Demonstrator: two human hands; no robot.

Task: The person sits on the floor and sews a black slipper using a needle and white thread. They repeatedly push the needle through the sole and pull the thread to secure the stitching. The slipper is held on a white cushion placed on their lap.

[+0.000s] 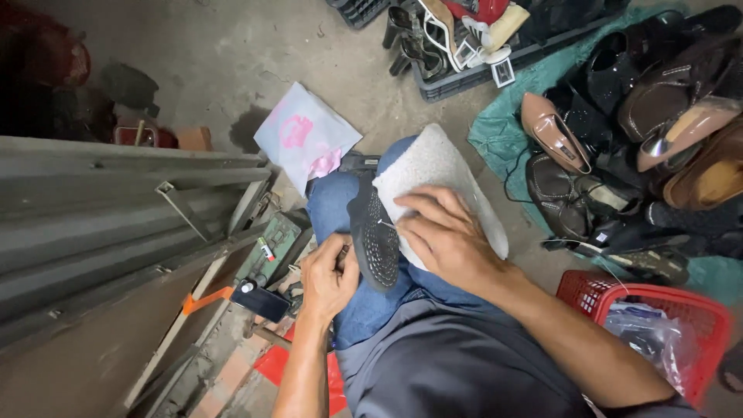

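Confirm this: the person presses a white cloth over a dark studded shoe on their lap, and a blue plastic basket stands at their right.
Not quite: the plastic basket is red, not blue, as the head view shows. The right hand does press the white cloth over the dark studded shoe on the lap.

bag, floor: white flat plastic bag (307,137) w/ pink print, just left of the raised knee (333,203).
bag, basket: clear crumpled plastic bag (648,333) in red basket (596,290), well right of knee, lower.
tag: small white tag (503,72), dark frame, far above-right of knee.
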